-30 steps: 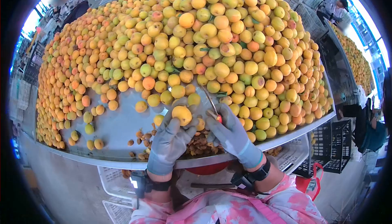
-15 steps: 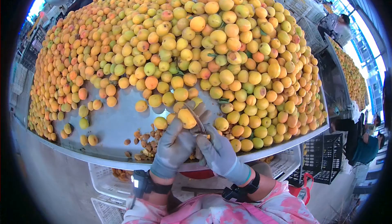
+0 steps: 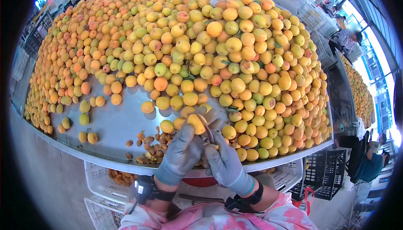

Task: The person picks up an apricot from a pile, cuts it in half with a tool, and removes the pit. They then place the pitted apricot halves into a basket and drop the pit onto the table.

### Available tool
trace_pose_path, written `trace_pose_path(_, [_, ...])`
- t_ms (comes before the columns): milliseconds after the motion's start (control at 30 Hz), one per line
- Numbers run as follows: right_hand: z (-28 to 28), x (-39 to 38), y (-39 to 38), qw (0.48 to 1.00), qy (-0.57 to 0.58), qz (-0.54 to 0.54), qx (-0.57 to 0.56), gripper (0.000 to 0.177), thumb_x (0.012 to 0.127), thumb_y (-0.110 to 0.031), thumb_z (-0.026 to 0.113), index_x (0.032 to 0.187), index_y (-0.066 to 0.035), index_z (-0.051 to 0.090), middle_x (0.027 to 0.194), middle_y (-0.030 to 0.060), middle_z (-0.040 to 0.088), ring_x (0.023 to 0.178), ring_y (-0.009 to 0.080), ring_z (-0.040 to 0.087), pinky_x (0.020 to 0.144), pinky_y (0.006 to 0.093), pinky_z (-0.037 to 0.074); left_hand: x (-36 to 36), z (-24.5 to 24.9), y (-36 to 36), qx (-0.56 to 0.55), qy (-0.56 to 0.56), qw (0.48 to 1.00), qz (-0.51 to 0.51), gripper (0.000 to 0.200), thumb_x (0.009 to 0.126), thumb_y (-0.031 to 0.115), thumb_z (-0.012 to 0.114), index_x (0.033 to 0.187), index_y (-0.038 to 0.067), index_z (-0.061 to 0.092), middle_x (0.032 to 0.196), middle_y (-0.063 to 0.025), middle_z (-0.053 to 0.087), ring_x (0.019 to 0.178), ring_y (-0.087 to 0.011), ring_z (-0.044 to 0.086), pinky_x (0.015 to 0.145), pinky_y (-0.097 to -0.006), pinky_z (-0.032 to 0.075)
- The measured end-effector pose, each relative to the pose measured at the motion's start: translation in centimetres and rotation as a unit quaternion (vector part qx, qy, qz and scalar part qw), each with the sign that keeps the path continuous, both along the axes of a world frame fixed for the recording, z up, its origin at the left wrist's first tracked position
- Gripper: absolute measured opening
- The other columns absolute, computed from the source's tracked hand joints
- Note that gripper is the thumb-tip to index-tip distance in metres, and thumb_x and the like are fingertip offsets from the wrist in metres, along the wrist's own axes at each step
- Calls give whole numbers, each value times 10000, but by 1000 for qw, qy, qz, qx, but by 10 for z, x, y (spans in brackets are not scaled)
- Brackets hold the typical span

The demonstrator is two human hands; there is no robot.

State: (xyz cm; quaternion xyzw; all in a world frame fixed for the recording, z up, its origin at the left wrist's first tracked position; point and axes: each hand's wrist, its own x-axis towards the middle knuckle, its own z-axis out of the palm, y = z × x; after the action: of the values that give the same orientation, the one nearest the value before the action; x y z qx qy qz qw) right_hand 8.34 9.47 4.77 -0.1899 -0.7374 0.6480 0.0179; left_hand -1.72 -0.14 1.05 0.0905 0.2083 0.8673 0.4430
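Observation:
Both my hands wear grey gloves and meet over the near edge of a metal table (image 3: 121,125). My left hand (image 3: 182,150) grips a yellow apricot (image 3: 196,124) from below and the left. My right hand (image 3: 224,160) holds a small knife (image 3: 206,128) whose blade lies against the apricot's right side. A huge heap of yellow, orange and greenish apricots (image 3: 201,53) covers the table beyond my hands. Brown apricot pits (image 3: 153,146) lie scattered just left of my left hand.
White plastic crates (image 3: 103,175) stand under the table's front edge, one holding pits. Black crates (image 3: 331,169) stand at the lower right. Another table piled with apricots (image 3: 361,87) runs along the right, with people beside it. Loose apricots (image 3: 86,137) lie at the table's left.
My right hand has moved left and brought the knife blade against the apricot in my left hand. Both hands have drawn closer together and slightly toward me.

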Motion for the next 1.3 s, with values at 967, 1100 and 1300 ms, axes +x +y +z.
trace_pose_path(967, [-12, -2, 7, 987, 33, 29, 156, 441, 980, -351, 410, 1287, -44, 335, 834, 225, 619, 732, 403, 614, 620, 466, 478, 13, 20, 11, -103, 237, 965, 44, 544, 954, 275, 536, 1404, 30, 353, 1304, -149, 496, 1141, -270, 514, 952, -383, 427])
trace_pose_path(1100, [-4, 0, 11, 988, 4, 16, 156, 411, 982, -367, 397, 1251, -58, 360, 849, 221, 627, 735, 399, 617, 621, 459, 482, 10, 21, 7, -150, 264, 952, 36, 537, 958, 264, 539, 1408, 34, 356, 1260, -118, 514, 1074, -227, 523, 886, -331, 439])
trace_pose_path(1300, [13, 0, 20, 979, -21, 83, 183, 440, 985, -376, 389, 1278, -51, 341, 814, 225, 620, 734, 400, 616, 625, 458, 484, 4, 20, -7, -230, 284, 929, 54, 526, 964, 247, 543, 1413, 42, 361, 1193, -71, 541, 974, -163, 536, 786, -253, 458])
